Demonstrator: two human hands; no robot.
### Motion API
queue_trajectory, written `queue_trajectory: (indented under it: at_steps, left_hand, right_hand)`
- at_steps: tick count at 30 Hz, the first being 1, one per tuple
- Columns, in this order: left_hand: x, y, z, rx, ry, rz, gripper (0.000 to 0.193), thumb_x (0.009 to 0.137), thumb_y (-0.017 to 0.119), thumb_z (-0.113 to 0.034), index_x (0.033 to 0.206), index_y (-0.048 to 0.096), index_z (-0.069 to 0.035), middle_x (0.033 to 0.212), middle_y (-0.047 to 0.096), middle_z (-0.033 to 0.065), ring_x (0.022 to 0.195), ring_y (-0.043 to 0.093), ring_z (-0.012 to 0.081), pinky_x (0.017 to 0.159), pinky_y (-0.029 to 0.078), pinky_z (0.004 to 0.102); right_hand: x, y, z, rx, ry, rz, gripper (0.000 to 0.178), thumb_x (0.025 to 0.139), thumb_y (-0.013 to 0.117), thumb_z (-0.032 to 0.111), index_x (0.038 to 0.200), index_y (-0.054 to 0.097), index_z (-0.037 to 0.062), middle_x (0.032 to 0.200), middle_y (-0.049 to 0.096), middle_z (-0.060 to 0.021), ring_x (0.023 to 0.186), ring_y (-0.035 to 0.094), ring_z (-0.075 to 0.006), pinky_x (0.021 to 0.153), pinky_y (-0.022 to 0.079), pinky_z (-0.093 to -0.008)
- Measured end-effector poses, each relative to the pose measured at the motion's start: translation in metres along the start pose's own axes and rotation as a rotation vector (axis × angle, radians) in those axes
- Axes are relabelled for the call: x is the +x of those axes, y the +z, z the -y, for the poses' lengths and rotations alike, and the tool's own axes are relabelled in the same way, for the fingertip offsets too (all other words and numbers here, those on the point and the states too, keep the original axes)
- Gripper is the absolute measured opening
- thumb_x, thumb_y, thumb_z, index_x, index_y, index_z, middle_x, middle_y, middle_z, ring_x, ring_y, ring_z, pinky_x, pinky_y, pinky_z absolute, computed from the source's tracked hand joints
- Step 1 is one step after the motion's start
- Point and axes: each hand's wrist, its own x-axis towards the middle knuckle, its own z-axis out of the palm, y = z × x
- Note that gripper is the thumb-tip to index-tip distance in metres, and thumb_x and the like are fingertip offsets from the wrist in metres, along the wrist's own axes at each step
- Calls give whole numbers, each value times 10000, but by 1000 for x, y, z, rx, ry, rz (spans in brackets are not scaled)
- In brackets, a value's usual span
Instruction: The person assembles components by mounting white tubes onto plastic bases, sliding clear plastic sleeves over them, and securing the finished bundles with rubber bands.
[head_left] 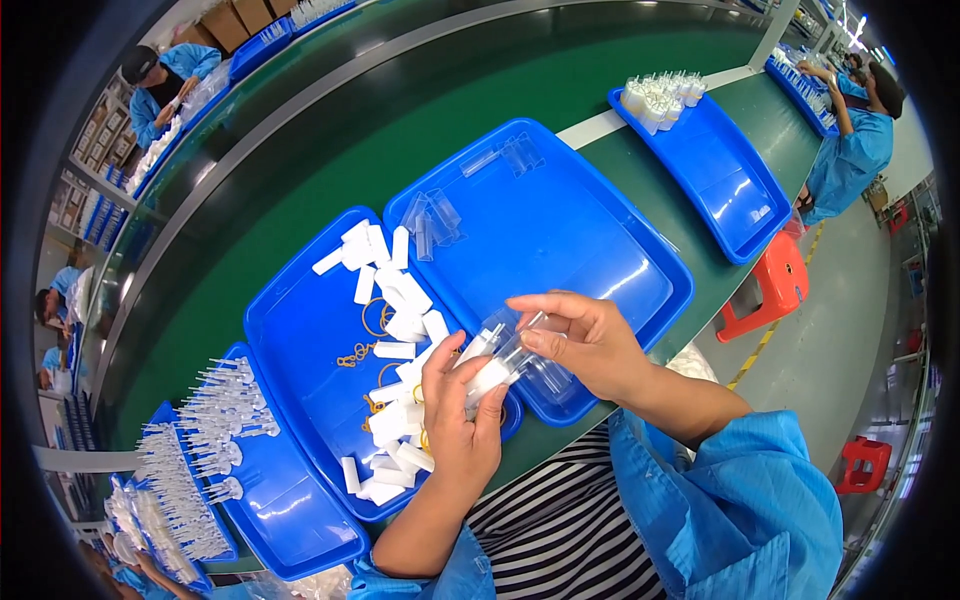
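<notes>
My left hand (458, 420) holds a small white plastic piece (487, 377) above the near edge of a blue tray (300, 345) that carries several white pieces and some yellow rubber bands (372, 318). My right hand (585, 338) pinches a clear plastic cap (516, 342) and holds it against the white piece, the two hands meeting over the front rim of a second blue tray (580, 250). That tray holds a few clear caps (432, 215) at its far left corner.
A third blue tray (275, 500) at my lower left holds rows of white stemmed parts. Another blue tray (720, 170) with white parts lies far right on the green bench. Other people in blue coats work at left and upper right. An orange stool (775, 285) stands on the floor.
</notes>
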Motion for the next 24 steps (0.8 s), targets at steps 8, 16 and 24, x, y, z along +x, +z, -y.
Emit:
queue_trajectory:
  at_steps: [8, 16, 24]
  left_hand:
    - [-1, 1, 1, -1, 13, -7, 225, 814, 606, -98, 1005, 572, 17, 1226, 455, 205, 1097, 479, 332, 916, 386, 385]
    - [2, -1, 0, -50, 51, 0, 191, 862, 561, -145, 983, 581, 1, 1199, 477, 200, 1082, 488, 312, 903, 384, 372]
    - [3, -4, -2, -26, 26, -30, 175, 891, 519, -166, 941, 583, -10, 1182, 486, 191, 1055, 499, 291, 887, 386, 360]
  right_hand:
    - [-3, -1, 1, 106, 27, 36, 289, 836, 605, 19, 1119, 562, -22, 958, 600, -80, 906, 604, -147, 814, 483, -239]
    - [-7, 3, -4, 80, -58, 6, 258, 832, 602, 1, 1087, 570, -30, 964, 585, -90, 924, 598, -153, 813, 487, -245]
    - [-8, 6, -11, -310, -401, 29, 246, 814, 636, 26, 1053, 592, -12, 984, 571, -98, 931, 601, -163, 797, 489, -243]
